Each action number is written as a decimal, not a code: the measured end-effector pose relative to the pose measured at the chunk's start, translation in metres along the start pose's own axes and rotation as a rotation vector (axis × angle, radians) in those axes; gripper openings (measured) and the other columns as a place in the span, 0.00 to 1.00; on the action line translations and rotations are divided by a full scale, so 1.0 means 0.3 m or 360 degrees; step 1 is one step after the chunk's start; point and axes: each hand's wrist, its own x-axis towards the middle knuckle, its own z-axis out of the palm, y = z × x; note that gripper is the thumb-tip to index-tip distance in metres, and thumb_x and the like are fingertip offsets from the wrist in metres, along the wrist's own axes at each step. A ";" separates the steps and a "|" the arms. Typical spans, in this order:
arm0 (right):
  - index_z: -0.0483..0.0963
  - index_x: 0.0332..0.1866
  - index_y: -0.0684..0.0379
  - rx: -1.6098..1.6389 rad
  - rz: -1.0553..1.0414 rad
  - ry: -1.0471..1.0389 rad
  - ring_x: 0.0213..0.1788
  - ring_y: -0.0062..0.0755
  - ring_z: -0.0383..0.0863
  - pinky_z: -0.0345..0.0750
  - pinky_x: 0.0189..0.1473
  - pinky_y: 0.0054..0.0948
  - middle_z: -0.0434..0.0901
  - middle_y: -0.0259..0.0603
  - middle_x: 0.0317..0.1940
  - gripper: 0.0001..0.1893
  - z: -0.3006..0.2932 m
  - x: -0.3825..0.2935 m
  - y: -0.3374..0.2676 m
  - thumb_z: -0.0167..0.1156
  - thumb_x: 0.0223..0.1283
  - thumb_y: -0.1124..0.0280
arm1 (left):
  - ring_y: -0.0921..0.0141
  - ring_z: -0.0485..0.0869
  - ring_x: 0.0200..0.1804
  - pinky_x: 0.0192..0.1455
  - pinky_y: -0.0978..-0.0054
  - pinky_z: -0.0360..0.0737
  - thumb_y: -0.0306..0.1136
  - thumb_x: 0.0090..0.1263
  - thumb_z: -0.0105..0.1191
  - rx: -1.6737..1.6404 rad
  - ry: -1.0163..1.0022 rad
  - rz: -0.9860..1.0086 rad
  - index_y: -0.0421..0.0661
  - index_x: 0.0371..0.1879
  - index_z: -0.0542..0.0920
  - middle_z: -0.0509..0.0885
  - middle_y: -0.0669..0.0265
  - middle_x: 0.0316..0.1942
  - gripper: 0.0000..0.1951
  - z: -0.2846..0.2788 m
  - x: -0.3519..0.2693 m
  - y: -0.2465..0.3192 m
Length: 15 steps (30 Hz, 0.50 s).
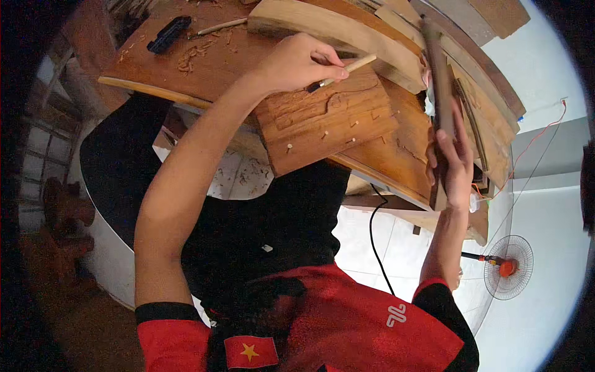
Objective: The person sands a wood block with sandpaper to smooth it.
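My left hand [309, 65] pinches a slim tool with a pale wooden handle [362, 62] and a small dark tip, too blurred to name exactly. The tip is over a brown wooden panel [320, 116] that bears carved lines; whether it touches is unclear. Several nails [326, 135] stand up from the panel's near part. The panel overhangs the near edge of the wooden worktop [223, 60]. At the right, my right hand [453, 162] grips a long dark wooden bar [439, 79], with fingers showing on both its sides.
A thick pale curved timber [339, 35] lies behind the panel. Several boards [483, 116] are stacked at the right. A black object [168, 35], a thin stick [222, 26] and wood shavings [188, 63] lie at the left. A black cable [375, 232] hangs below; a fan [508, 267] stands beyond.
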 end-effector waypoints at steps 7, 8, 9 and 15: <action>0.65 0.84 0.54 -0.0057 0.0060 -0.0115 0.23 0.17 0.72 0.69 0.18 0.21 0.80 0.34 0.35 0.33 -0.004 0.006 -0.008 0.63 0.76 0.70 | 0.72 0.79 0.38 0.42 0.70 0.74 0.40 0.71 0.72 0.0334 0.0157 0.0176 0.42 0.41 0.95 0.83 0.67 0.33 0.12 -0.024 -0.012 -0.038; 0.62 0.86 0.54 -0.0008 -0.0056 -0.0044 0.23 0.17 0.73 0.69 0.17 0.21 0.82 0.35 0.39 0.34 0.011 0.019 -0.009 0.61 0.77 0.69 | 0.72 0.79 0.38 0.43 0.70 0.74 0.40 0.70 0.72 0.0352 0.0148 0.0159 0.42 0.42 0.95 0.83 0.66 0.33 0.13 -0.024 -0.009 -0.037; 0.62 0.86 0.54 -0.0013 -0.0060 -0.0035 0.23 0.17 0.73 0.69 0.17 0.21 0.82 0.35 0.39 0.34 0.007 0.018 -0.004 0.61 0.77 0.69 | 0.71 0.79 0.39 0.43 0.71 0.74 0.41 0.69 0.73 0.0368 0.0135 0.0155 0.42 0.43 0.95 0.83 0.66 0.33 0.14 -0.025 0.001 -0.035; 0.65 0.84 0.53 -0.0027 0.0175 -0.0068 0.24 0.17 0.73 0.69 0.18 0.21 0.81 0.35 0.36 0.34 0.040 0.027 -0.006 0.63 0.75 0.72 | 0.69 0.80 0.40 0.45 0.69 0.75 0.42 0.68 0.73 0.0394 0.0130 0.0163 0.43 0.42 0.95 0.82 0.66 0.33 0.14 -0.039 -0.008 -0.041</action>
